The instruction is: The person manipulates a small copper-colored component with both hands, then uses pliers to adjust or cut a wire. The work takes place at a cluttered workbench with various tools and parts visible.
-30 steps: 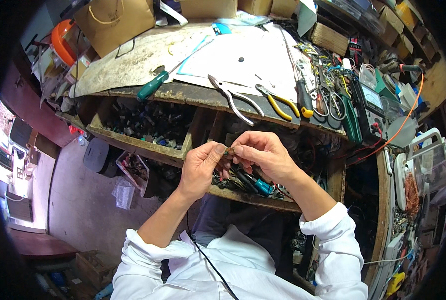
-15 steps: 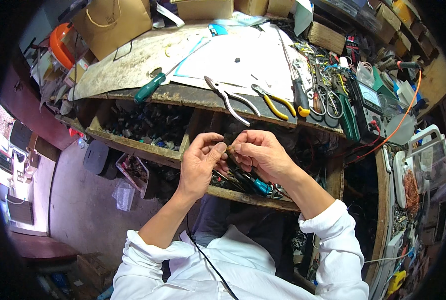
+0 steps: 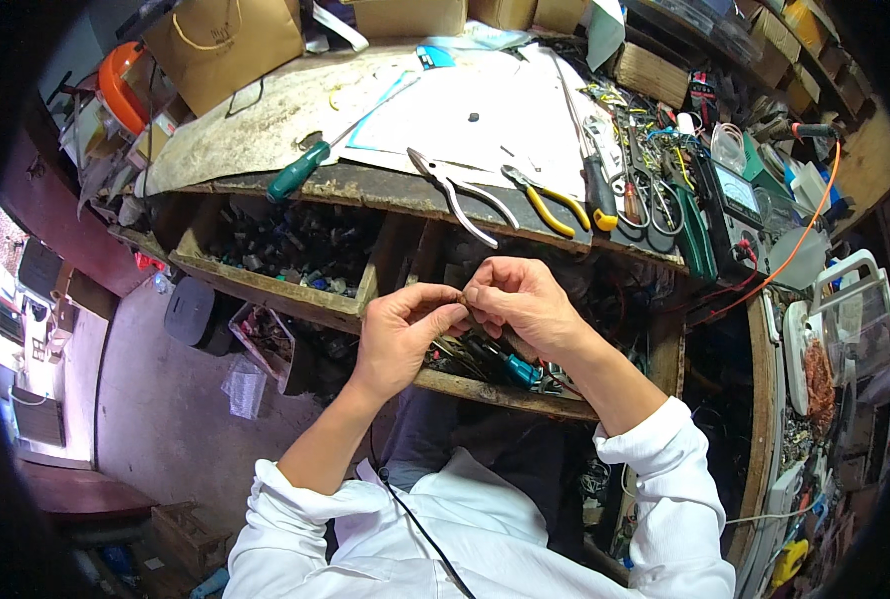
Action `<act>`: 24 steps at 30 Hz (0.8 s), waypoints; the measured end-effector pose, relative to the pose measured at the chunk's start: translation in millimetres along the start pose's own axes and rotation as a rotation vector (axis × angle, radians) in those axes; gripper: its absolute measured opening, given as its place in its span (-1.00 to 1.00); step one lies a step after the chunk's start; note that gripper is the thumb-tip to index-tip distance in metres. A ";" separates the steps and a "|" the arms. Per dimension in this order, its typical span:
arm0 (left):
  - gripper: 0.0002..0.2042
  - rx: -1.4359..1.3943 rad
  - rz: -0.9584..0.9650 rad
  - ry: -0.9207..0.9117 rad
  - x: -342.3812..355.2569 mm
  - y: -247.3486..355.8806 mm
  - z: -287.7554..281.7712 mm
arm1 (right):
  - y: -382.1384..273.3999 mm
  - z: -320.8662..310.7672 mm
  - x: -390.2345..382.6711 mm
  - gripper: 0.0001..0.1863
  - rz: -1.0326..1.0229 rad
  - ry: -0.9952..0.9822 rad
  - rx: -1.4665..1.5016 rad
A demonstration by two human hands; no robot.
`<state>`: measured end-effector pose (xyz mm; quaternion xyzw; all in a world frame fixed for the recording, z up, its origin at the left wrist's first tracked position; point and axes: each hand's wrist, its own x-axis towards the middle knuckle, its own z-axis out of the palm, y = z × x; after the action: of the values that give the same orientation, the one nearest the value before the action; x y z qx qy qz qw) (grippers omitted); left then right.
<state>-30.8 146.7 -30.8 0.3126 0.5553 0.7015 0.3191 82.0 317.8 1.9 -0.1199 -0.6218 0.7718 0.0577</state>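
Observation:
Both hands meet above an open wooden drawer just off the bench's front edge. My left hand [image 3: 405, 329] is closed in a pinch, its thumb and index tip against a small brownish piece [image 3: 463, 299], too small to name. From the other side my right hand [image 3: 522, 304] pinches at the same spot, fingers curled under. On the bench beyond lie silver pliers [image 3: 455, 190], yellow-handled cutters [image 3: 550, 203] and a screwdriver with a black and yellow handle [image 3: 599, 190]. A green-handled screwdriver [image 3: 300, 172] rests farther left.
Below my hands, the drawer's front board [image 3: 505, 392] borders tools, among them a teal-handled one [image 3: 521, 369]. Another drawer [image 3: 265, 290] full of small dark parts stands open at left. An analog meter [image 3: 736, 195] with an orange lead is at right. White paper [image 3: 435, 120] covers the bench.
My left hand's index finger has straightened toward the right hand's fingertips, and its thumb has shifted slightly right. The right hand stays nearly in place. The bench tools have not moved.

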 end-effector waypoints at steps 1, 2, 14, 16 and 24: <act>-0.82 -0.026 -0.013 -0.022 2.8 -0.8 -2.7 | -0.9 1.4 -0.9 -0.85 -0.008 0.017 -0.045; -0.83 -0.050 -0.026 -0.043 4.0 -1.3 -4.4 | -0.7 2.8 -0.9 -0.84 -0.016 0.031 -0.090; -0.83 -0.264 -0.053 -0.043 3.2 0.1 -8.5 | 0.3 12.8 -4.0 -0.83 -0.102 0.028 -0.015; -0.84 -0.279 -0.061 -0.034 2.5 1.8 -8.5 | 1.9 11.9 -2.6 -0.85 -0.100 0.034 -0.053; -0.85 -0.225 -0.025 -0.002 1.2 -0.5 -10.1 | 3.3 12.9 -1.4 -0.87 -0.003 0.044 0.009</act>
<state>-39.4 141.9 -33.2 0.2687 0.4765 0.7551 0.3613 80.2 304.5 1.4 -0.1357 -0.6170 0.7718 0.0731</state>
